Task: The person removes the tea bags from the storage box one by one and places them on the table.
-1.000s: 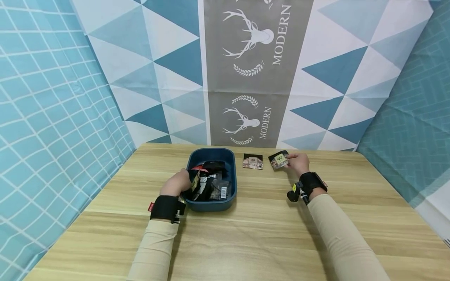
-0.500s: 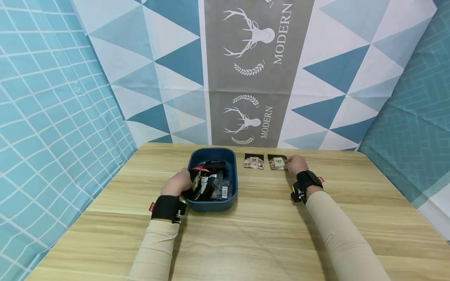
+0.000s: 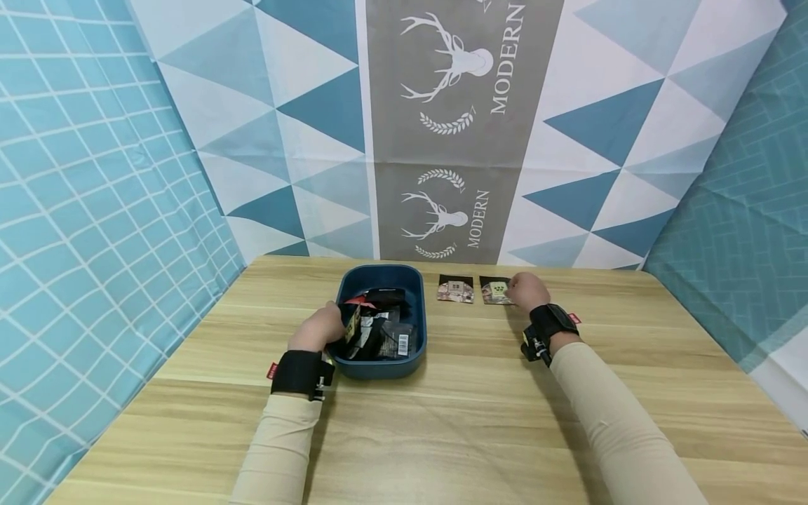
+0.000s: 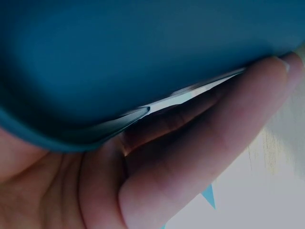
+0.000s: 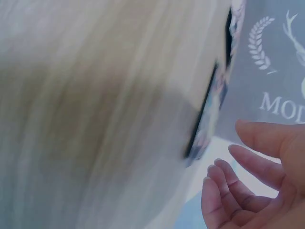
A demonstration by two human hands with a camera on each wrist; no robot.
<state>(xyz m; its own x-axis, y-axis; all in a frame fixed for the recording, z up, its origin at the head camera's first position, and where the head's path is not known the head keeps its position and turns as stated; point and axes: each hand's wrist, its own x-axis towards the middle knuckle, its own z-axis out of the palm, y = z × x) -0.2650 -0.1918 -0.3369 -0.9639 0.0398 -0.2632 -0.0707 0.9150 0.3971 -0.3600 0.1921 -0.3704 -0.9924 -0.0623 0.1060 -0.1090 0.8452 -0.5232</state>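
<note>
In the head view, my left hand grips the left wall of a dark blue plastic box. The left wrist view shows its fingers along the outside of the wall, while the thumb goes over the rim and is partly hidden. Two small square packets with black tops lie side by side behind the box's right: a left packet and a right packet bearing a pale yellow label. Beside the right packet is my right hand; in the right wrist view its fingers are loosely bent, apart from the packet, with nothing between them.
Inside the box lie several packets, among them a dark clear-fronted packet with a barcode and an upright yellow-labelled packet. The wooden table meets a patterned backdrop just behind the packets.
The right packet, tilted and held by my right hand a second ago, now lies straight on the table beside the left packet. My right hand has let go of it. The left hand stays put.
</note>
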